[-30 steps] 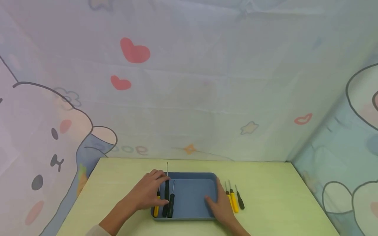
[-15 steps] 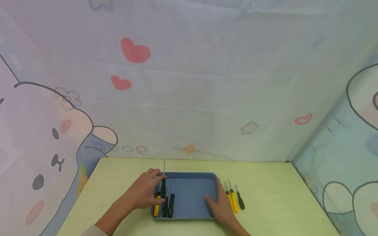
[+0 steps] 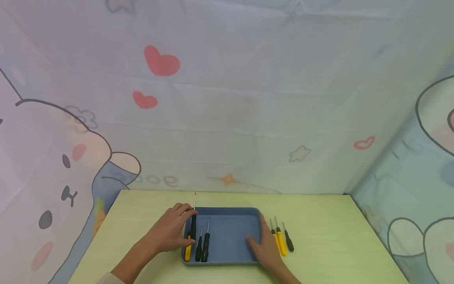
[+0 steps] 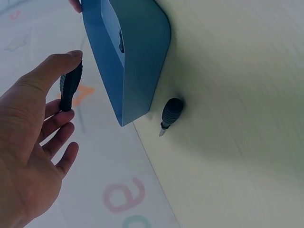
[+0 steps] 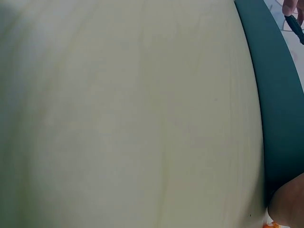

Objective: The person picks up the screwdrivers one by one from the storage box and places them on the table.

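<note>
My left hand (image 3: pixel 172 230) pinches a black-handled screwdriver (image 3: pixel 193 227) between thumb and fingertips, over the left end of a blue tray (image 3: pixel 230 240). The screwdriver's shaft points away from me, past the far rim. In the left wrist view its dark handle (image 4: pixel 71 88) sits between thumb and fingers, apart from the tray wall. Below it in the tray lie a yellow screwdriver (image 3: pixel 187 252), partly hidden, a small black screwdriver (image 3: pixel 198 250) and a longer black one (image 3: pixel 205 248). My right hand (image 3: pixel 267 248) grips the tray's right side, thumb over the rim and fingers along the outer wall.
Two yellow screwdrivers (image 3: pixel 281 242) and a black one (image 3: pixel 289 241) lie on the pale table (image 3: pixel 326 236) right of the tray. Another dark-handled screwdriver (image 4: pixel 172 111) lies outside the tray in the left wrist view. A printed cloth (image 3: pixel 230 118) hangs behind.
My left hand has moved a little to the left with the black screwdriver, uncovering the small black screwdriver in the tray. My right hand and the tray stay put.
</note>
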`<act>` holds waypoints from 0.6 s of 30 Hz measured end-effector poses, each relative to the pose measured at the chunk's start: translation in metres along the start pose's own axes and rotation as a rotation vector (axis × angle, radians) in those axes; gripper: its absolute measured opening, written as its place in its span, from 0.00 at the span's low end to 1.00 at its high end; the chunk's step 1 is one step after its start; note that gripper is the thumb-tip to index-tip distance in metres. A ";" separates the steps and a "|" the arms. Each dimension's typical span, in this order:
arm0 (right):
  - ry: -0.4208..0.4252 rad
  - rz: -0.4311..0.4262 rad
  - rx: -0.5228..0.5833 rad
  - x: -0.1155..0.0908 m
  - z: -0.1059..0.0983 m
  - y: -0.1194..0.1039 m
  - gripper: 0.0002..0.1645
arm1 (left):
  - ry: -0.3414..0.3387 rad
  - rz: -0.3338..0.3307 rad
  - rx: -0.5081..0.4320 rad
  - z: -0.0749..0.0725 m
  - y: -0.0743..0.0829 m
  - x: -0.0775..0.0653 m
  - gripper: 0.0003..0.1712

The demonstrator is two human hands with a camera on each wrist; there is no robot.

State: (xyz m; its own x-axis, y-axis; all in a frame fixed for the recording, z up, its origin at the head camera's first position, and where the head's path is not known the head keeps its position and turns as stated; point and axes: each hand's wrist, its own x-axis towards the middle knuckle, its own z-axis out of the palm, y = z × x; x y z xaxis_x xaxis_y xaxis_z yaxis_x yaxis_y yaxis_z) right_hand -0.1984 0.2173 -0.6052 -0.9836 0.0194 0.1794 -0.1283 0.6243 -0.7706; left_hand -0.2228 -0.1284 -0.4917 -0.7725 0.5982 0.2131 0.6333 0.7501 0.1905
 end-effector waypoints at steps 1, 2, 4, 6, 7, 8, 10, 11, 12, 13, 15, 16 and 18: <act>0.000 0.001 0.000 0.000 0.000 0.000 0.54 | 0.000 0.001 -0.002 0.000 -0.001 0.000 0.45; -0.001 0.003 0.000 0.000 0.000 -0.001 0.54 | 0.001 0.002 0.000 0.001 -0.002 0.000 0.45; -0.003 0.005 0.000 -0.001 0.000 -0.001 0.54 | 0.005 0.005 0.000 0.003 -0.003 -0.001 0.45; -0.002 0.008 0.002 -0.001 0.000 -0.001 0.54 | 0.013 0.009 0.003 0.004 -0.005 -0.001 0.45; -0.002 0.009 0.004 -0.001 0.000 -0.001 0.54 | 0.019 0.010 0.004 0.004 -0.006 -0.001 0.45; -0.002 0.010 0.005 -0.001 0.000 -0.001 0.54 | 0.023 0.011 0.007 0.004 -0.006 -0.002 0.45; -0.001 0.010 0.005 -0.001 0.000 -0.002 0.54 | 0.027 0.009 0.010 0.004 -0.008 -0.002 0.45; -0.001 0.010 0.004 -0.001 0.000 -0.002 0.54 | 0.028 0.008 0.011 0.003 -0.008 -0.003 0.45; -0.001 0.010 0.003 -0.001 0.000 -0.002 0.54 | 0.027 0.005 0.012 0.003 -0.008 -0.003 0.45; -0.001 0.011 0.003 -0.001 0.000 -0.002 0.54 | 0.026 0.002 0.012 0.003 -0.009 -0.003 0.45; 0.000 0.010 0.003 -0.001 -0.001 -0.003 0.54 | 0.024 -0.002 0.010 0.002 -0.010 -0.004 0.45; 0.002 0.009 0.003 -0.001 -0.001 -0.003 0.54 | 0.022 -0.005 0.006 0.002 -0.010 -0.005 0.45; 0.002 0.010 0.002 -0.001 0.000 -0.003 0.54 | 0.023 -0.008 0.000 0.001 -0.011 -0.006 0.44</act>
State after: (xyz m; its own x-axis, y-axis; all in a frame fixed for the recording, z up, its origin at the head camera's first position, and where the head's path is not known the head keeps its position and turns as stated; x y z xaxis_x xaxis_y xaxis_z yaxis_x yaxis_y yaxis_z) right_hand -0.1975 0.2161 -0.6030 -0.9845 0.0272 0.1733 -0.1190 0.6225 -0.7735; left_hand -0.2252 -0.1394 -0.4962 -0.7764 0.5855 0.2332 0.6271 0.7548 0.1925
